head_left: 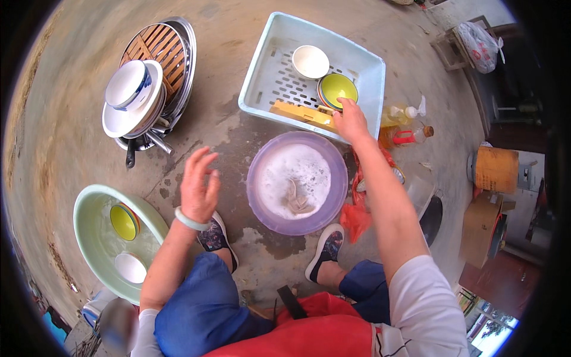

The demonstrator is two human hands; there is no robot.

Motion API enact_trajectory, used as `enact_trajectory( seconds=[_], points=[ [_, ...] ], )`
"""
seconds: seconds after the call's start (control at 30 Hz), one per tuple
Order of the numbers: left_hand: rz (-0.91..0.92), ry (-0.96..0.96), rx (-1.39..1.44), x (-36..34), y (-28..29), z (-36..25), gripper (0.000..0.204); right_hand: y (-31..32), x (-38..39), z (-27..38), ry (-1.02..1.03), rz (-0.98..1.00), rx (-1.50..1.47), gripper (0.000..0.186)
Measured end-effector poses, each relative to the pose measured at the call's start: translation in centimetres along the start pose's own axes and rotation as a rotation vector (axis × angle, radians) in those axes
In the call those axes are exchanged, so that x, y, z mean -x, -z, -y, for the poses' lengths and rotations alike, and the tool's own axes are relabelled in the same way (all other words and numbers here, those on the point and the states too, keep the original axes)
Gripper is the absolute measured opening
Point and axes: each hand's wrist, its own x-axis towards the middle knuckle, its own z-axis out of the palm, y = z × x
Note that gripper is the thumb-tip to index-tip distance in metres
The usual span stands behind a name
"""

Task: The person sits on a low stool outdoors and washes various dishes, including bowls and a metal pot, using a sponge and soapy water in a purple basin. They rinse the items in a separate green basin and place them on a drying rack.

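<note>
My right hand [352, 122] reaches into a light blue slotted basket [253, 89]. Its fingers pinch the near rim of a yellow-green bowl [338, 88], which sits on other bowls with coloured rims. A white bowl [310, 62] rests beside that stack, and a yellow plastic piece [302, 113] lies along the basket's near side, partly behind my hand. My left hand [199, 185], with a pale bracelet at the wrist, hovers empty with fingers apart, left of a purple basin [259, 208]. Foamy water fills that basin, and a greyish cloth [295, 199] shows in the suds.
At left, a pale green tub [89, 205] holds water, yellow-green bowls [124, 222] and a white bowl [130, 268]. Stacked dishes [128, 86] stand at upper left. Bottles [399, 114] and a red plastic bag [355, 221] lie right of the basins. Cardboard boxes [480, 229] are farther right.
</note>
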Motion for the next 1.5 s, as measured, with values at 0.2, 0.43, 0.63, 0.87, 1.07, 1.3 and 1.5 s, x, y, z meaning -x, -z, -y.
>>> enact_trajectory(
  seconds=[0.2, 0.43, 0.63, 0.87, 1.07, 1.3, 1.5],
  points=[
    [0.106, 0.139, 0.039, 2.3, -1.1, 0.7, 0.032, -1.9, -3.7, -3.0, -0.011, 0.455, 0.041, 0.03],
    [0.17, 0.225, 0.09, 3.4, -1.7, 1.2, 0.029, -0.6, -4.9, -2.3, -0.01, 0.429, 0.086, 0.029],
    [0.254, 0.322, 0.226, 4.3, -3.0, 1.9, 0.028, 2.1, -4.6, -3.7, -0.158, 0.271, -0.181, 0.029],
    [0.429, 0.624, 0.643, 4.1, -4.6, 2.8, 0.031, 8.5, 2.0, 3.3, -0.15, 0.173, -0.479, 0.026],
    [0.503, 0.871, 1.547, 0.5, -4.6, -2.8, 0.053, 7.6, 11.3, 14.4, 0.454, -0.042, -0.276, 0.004],
    [0.274, 0.828, 1.537, 2.1, -4.7, -1.8, 0.045, 5.1, 16.2, 20.1, 0.43, 0.232, -0.333, 0.024],
    [0.204, 0.8, 1.402, 2.1, -4.3, -1.8, 0.056, 3.7, 16.3, 20.5, 0.532, 0.214, -0.344, 0.038]
  ],
)
